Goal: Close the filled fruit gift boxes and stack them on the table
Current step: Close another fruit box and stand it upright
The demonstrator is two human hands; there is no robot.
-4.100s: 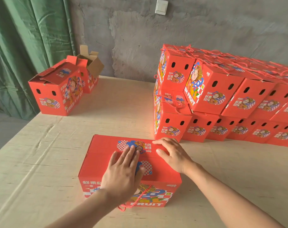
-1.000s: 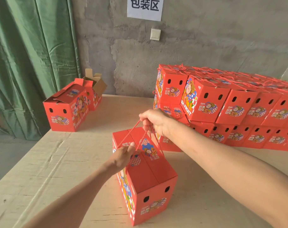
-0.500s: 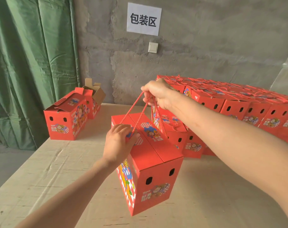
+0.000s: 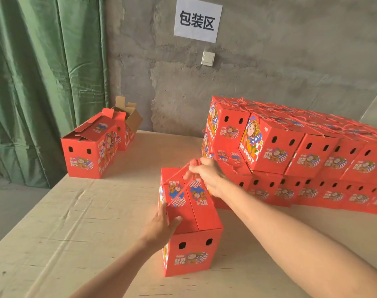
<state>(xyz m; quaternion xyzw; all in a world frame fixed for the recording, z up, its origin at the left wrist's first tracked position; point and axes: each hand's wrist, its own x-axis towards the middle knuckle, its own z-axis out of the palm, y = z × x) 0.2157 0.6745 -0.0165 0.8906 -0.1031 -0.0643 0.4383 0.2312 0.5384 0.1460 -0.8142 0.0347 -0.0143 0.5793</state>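
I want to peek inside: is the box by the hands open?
No, the near box has both top flaps folded flat, meeting at a seam.

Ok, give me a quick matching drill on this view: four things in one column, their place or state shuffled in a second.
Things:
1 near box
2 front left box
3 box stack
4 paper sign

Place or state:
A on the wall
B top flaps ajar
C piled along the right of the table
D rope handle gripped by the right hand

Pairs: 1-D, 2-B, 3-C, 4-A.
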